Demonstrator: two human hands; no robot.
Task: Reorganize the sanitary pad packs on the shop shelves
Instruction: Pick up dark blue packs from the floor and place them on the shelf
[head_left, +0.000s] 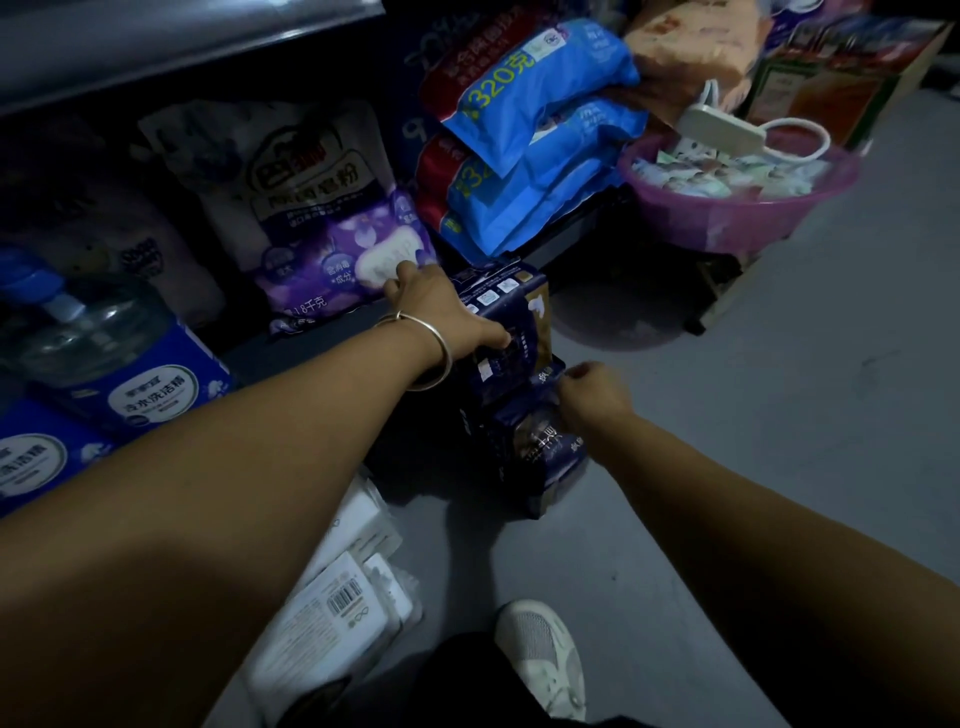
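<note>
My left hand grips the top of the upright dark pack, while my right hand pinches the lower pack just below it.

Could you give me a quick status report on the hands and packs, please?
Left hand grips the top dark navy plastic pad pack. Right hand pinches the lower dark navy pack. Stack on grey floor. Purple bag close behind.
</note>
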